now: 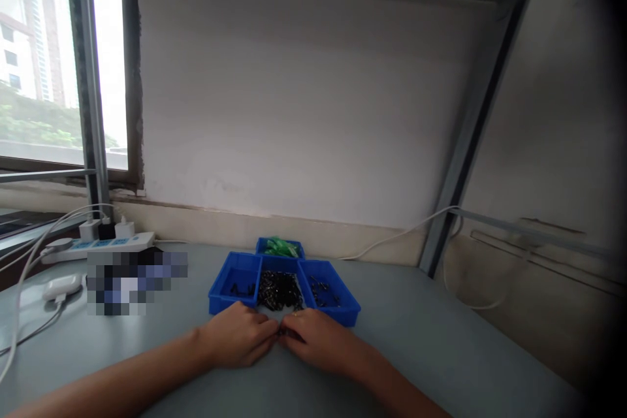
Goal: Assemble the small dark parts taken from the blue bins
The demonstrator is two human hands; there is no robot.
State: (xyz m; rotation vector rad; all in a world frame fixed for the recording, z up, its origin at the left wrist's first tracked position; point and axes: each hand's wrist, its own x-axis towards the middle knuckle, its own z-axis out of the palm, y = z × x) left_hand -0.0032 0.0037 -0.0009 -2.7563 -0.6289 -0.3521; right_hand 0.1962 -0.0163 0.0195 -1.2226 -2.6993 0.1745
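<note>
My left hand and my right hand rest on the grey table, fingertips meeting in a pinch just in front of the blue trays. Something small and dark sits between the fingertips; I cannot make out what it is. The middle blue tray holds a heap of small black parts. The left blue tray and the right blue tray each hold a few dark parts. A fourth blue tray behind them contains green pieces.
A white power strip with plugged chargers lies at the left, cables trailing across the table. A white earbud case sits near it. A blurred patch covers an object beside the trays. A metal frame post slants at the right.
</note>
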